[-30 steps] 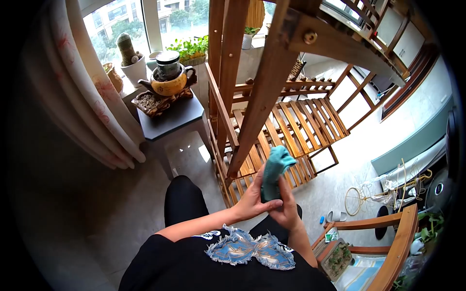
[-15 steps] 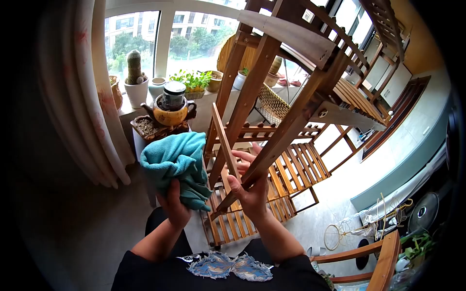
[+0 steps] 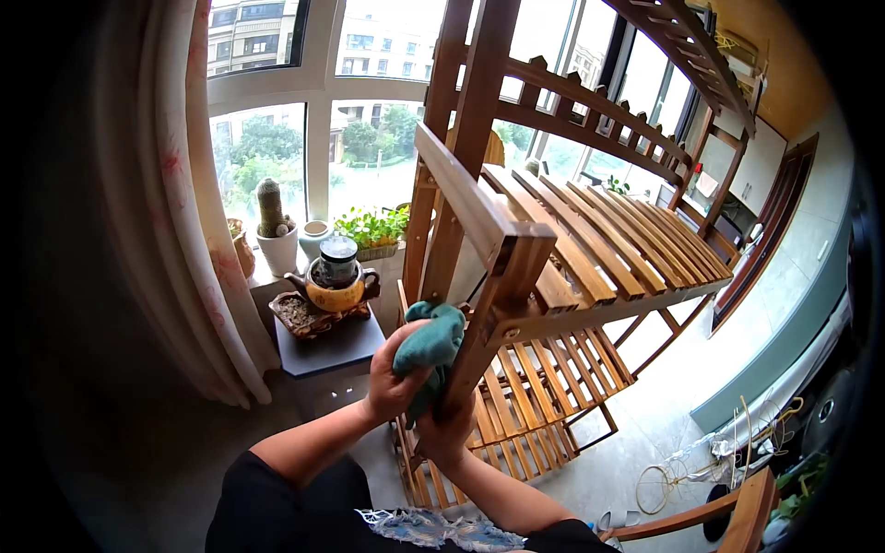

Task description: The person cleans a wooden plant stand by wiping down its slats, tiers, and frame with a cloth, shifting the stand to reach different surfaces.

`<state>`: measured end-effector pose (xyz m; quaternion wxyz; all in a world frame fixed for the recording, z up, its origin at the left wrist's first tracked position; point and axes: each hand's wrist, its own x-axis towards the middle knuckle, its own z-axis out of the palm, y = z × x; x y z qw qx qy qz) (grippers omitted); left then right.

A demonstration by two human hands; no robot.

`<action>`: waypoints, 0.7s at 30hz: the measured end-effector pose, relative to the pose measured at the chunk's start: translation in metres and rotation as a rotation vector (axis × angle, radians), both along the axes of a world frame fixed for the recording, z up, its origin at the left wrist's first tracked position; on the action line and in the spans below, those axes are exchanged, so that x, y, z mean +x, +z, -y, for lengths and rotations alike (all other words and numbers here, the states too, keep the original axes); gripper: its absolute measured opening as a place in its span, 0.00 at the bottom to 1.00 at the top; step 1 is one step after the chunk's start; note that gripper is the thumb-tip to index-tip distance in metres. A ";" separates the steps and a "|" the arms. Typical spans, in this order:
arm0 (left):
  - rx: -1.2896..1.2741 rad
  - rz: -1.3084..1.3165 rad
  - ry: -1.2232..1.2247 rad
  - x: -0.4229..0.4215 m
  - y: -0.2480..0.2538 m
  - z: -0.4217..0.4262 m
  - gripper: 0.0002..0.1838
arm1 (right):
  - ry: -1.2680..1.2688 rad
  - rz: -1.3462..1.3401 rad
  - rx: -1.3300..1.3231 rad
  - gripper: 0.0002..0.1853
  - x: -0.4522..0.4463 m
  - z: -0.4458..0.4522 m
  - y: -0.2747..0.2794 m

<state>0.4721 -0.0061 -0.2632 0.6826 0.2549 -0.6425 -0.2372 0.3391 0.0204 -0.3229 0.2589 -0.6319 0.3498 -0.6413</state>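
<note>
A bunched teal cloth (image 3: 431,345) is gripped in my left hand (image 3: 395,376) and pressed against a post of the slatted wooden rack (image 3: 604,318). My right hand (image 3: 447,431) is wrapped round the lower part of that same post, just below the cloth. Its fingers are partly hidden behind the wood. The rack's upper slatted shelf (image 3: 590,240) extends away to the right, with the lower slats (image 3: 525,387) beneath it.
Left of the rack, a small dark table (image 3: 323,355) bears a teapot-shaped planter (image 3: 334,290) with a jar on top. A potted cactus (image 3: 274,221) and green plants (image 3: 373,226) line the windowsill. Bent wire (image 3: 654,488) and a wooden chair piece (image 3: 747,511) lie lower right.
The cloth has moved right, from beside the rack onto its post, and is bunched tighter. My right hand has moved down and left, closing round the post. The rack's upper part has tilted in view.
</note>
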 end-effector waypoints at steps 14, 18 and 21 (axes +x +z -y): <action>0.353 0.379 0.011 -0.001 0.044 -0.013 0.30 | -0.002 -0.417 0.380 0.30 -0.018 -0.036 0.030; 0.624 0.162 0.243 0.006 0.082 -0.050 0.23 | -0.068 -0.641 0.544 0.35 -0.028 -0.045 0.049; 0.794 -0.231 0.216 0.037 0.143 -0.099 0.20 | -0.037 -0.781 0.593 0.33 -0.056 -0.070 0.080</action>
